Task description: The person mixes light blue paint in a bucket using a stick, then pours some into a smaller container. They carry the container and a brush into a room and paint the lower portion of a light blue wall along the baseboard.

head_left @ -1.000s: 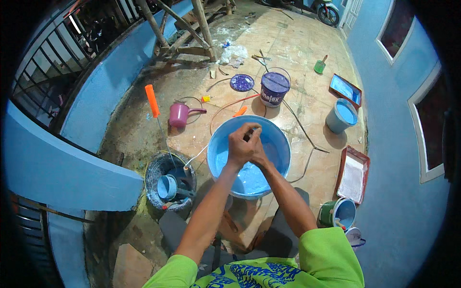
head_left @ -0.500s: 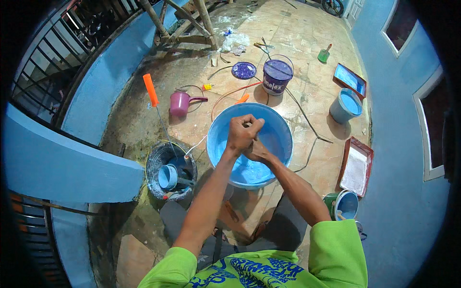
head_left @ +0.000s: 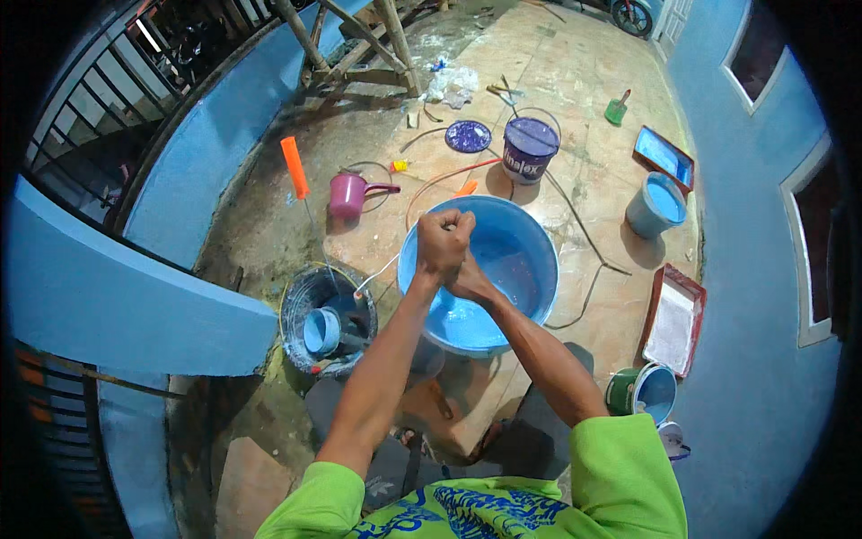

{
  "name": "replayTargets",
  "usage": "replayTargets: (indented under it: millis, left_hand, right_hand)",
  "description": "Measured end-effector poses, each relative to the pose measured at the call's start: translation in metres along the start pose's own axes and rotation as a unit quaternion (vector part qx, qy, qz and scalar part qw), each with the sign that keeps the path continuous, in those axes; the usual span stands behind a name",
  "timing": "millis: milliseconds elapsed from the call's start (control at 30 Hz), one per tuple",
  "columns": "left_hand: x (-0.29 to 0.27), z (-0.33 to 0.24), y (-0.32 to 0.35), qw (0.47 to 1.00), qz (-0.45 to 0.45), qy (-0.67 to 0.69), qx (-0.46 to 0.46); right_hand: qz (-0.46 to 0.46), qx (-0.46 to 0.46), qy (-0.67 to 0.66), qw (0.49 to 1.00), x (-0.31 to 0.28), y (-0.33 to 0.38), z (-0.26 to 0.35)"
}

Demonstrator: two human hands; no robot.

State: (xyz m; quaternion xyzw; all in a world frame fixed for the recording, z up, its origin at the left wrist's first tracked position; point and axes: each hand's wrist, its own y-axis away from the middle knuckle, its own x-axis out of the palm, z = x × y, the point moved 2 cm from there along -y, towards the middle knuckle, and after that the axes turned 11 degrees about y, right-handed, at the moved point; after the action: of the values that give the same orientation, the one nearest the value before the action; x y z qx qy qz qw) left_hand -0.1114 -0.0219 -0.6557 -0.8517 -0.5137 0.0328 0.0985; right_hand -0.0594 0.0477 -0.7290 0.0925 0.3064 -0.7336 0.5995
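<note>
A large round blue tub (head_left: 530, 269) stands on the tiles in front of me, with light blue paint (head_left: 453, 316) in its bottom. Over the tub's left half, my left hand (head_left: 440, 247) is closed in a fist. My right hand (head_left: 468, 277) is wrapped just below it, the two pressed together. They seem to grip one upright thing, perhaps a stick or handle, but the fists hide it and I cannot make it out.
A black bucket (head_left: 296, 310) holding a small blue pot (head_left: 321, 331) stands left. Beyond are a purple dipper (head_left: 347, 196), an orange roller (head_left: 294, 167) and a purple paint pail (head_left: 530, 148). Right, by the wall, are a grey pail (head_left: 648, 211), paint trays (head_left: 675, 314) and a green can (head_left: 621, 393).
Both clasped fists have moved left across the tub, from near its middle toward its left side. The whole view has shifted slightly.
</note>
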Motion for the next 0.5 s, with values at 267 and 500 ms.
replayTargets:
  millis: [267, 500]
  left_hand:
    - [0.006, 0.026, 0.010, 0.968, -0.033, 0.250, -0.015]
    - [-0.011, 0.002, -0.012, 0.997, -0.025, 0.046, 0.056]
  right_hand:
    - [0.088, -0.028, 0.172, 0.981, -0.029, 0.000, -0.013]
    - [-0.029, 0.022, -0.009, 0.999, 0.014, -0.025, -0.024]
